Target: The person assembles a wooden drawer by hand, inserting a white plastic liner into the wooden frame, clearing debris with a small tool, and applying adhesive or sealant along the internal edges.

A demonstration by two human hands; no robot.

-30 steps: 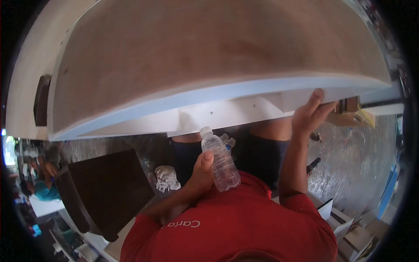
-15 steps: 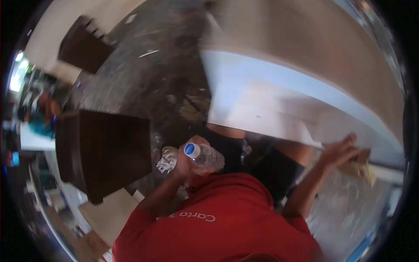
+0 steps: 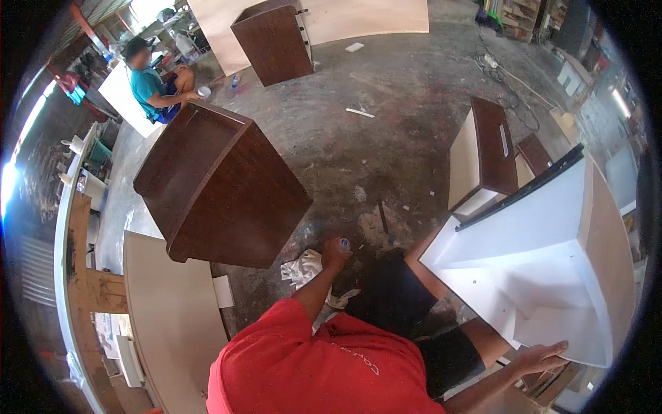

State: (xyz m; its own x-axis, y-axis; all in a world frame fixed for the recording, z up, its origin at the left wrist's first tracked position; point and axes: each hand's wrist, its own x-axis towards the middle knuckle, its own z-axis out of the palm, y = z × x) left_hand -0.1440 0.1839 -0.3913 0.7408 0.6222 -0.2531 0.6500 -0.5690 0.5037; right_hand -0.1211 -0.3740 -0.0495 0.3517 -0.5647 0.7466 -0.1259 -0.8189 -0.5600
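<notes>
The left hand (image 3: 334,257) was low above the floor (image 3: 414,76), and its grip was clamped around a bottle (image 3: 345,243). Of this bottle mainly the cap was visible, because the fingers covered the rest. Just beside this hand, a white cloth (image 3: 303,268) lay on the floor, toward its near edge.

The right hand (image 3: 541,359) was at the near right corner of a white box (image 3: 496,269), with the fingers stretched along the edge. I could not tell whether this grip was clamped on the box or only supported it. The box was tilted, its white inside faced the person, and it covered part of the knees (image 3: 422,276). A black rail (image 3: 520,190) ran along its far edge.

To the left of the bottle there was a brown cabinet (image 3: 241,196), and a smaller cabinet (image 3: 272,45) stood near the far edge of the floor, before a pale board (image 3: 372,15). Beyond the box, a drawer (image 3: 483,148) with brown front was on the floor. A co-worker (image 3: 148,86) sat toward the far left corner.
</notes>
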